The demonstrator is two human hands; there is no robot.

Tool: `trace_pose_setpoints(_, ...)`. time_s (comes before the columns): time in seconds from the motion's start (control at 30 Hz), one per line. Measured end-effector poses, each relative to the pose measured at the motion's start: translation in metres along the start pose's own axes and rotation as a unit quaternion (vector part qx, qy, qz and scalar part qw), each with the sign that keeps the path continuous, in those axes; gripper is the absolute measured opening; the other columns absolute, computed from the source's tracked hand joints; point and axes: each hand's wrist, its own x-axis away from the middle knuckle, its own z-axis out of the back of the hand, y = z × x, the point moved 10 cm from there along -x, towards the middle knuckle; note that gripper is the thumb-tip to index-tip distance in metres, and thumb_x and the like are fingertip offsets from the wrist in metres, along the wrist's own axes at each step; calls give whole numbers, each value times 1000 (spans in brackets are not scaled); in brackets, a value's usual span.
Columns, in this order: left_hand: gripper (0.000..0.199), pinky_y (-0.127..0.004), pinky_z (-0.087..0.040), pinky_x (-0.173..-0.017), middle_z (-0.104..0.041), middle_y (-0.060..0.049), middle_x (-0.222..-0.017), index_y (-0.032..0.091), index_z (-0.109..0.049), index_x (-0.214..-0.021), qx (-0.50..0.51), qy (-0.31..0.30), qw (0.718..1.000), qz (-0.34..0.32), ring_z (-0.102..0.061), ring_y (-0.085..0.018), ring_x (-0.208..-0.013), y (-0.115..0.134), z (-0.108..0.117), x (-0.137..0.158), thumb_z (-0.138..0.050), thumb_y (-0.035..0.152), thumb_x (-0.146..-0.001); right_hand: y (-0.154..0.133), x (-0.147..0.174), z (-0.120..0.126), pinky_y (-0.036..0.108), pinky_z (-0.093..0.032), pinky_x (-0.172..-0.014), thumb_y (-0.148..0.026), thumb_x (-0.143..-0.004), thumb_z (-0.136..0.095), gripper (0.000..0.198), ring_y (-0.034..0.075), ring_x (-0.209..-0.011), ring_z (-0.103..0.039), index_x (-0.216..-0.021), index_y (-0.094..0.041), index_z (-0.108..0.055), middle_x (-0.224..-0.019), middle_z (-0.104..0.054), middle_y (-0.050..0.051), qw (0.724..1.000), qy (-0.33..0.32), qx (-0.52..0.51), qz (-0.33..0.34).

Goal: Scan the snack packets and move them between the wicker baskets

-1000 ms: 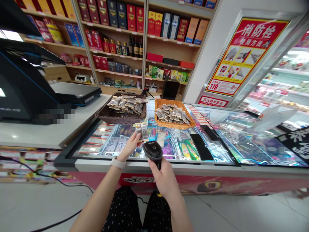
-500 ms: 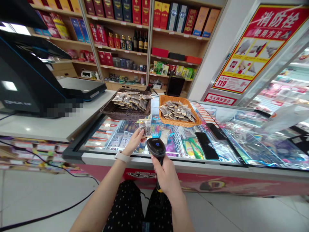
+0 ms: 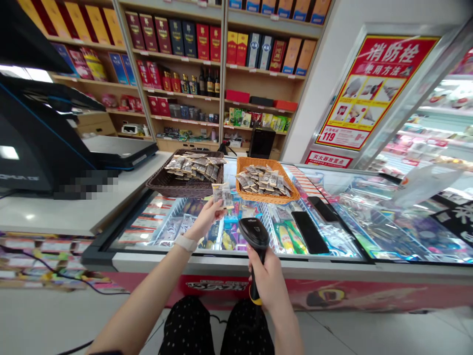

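My left hand (image 3: 212, 215) pinches a small flat packet (image 3: 223, 196) with a clear front and dark contents, held up over the freezer's glass top. My right hand (image 3: 266, 270) is wrapped round the handle of a black barcode scanner (image 3: 254, 232) with a yellow band low on its grip. The scanner's head points away from me, a little right of the packet and apart from it. Just beyond the packet stands a dark brown wicker basket (image 3: 158, 183) of similar packets. Right of that, an orange wicker basket (image 3: 242, 195) holds more of them.
Two black phones (image 3: 309, 231) lie on the chest freezer (image 3: 155, 264), right of the scanner. A counter (image 3: 33, 212) with a weighing scale (image 3: 118, 148) stands at the left. Shelves of boxes and bottles (image 3: 210, 84) rise behind. A cable (image 3: 88, 288) hangs at the lower left.
The scanner has shifted right, away from the packet, and its blue light no longer shows. The packet stays in my left hand, turned more towards me. My view has tilted up slightly.
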Motion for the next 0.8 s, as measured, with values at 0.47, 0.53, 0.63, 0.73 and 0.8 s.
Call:
trace_pose_setpoints(0.47,9,-23,-55,-79,-69,-7,-87,15,-61,-89,0,-76,989,129,-67,-12,-78,4,-181,-145,-59,7,-91,30,-2,50,30,-50,-47,-70,-91,-54,54,21,-48,-60,-98,-18,-66,-57,-57,-2,997,67,-17,-45)
trace_pose_setpoints(0.53,12,-25,-55,-84,-71,-9,-95,15,-63,-99,-13,-61,991,120,-69,-14,-83,-2,-168,-143,-63,9,-89,32,-3,51,30,-50,-47,-70,-91,-55,54,21,-48,-60,-97,-18,-66,-58,-58,-1,996,70,-22,-47)
trace_pose_setpoints(0.63,31,-29,-55,-92,-73,-10,-104,16,-63,-114,-31,-39,994,101,-71,-16,-88,-5,-133,-130,-70,13,-84,32,-5,49,30,-49,-48,-69,-91,-56,53,21,-49,-59,-97,-18,-67,-58,-59,-1,997,67,-25,-43)
trace_pose_setpoints(0.73,37,-34,-55,-95,-75,-11,-107,16,-67,-114,-117,-24,992,27,-72,-18,-91,13,-84,-113,-74,20,-78,26,-7,38,30,-50,-50,-69,-91,-57,53,21,-50,-60,-99,-17,-68,-56,-59,-1,998,47,-33,-26)
trace_pose_setpoints(0.8,34,-37,-55,-95,-76,-11,-107,16,-70,-108,-228,-3,972,-58,-72,-21,-95,40,-44,-100,-72,22,-75,20,-8,27,30,-50,-51,-69,-90,-58,55,22,-51,-60,-100,-16,-68,-56,-60,0,998,31,-44,-17)
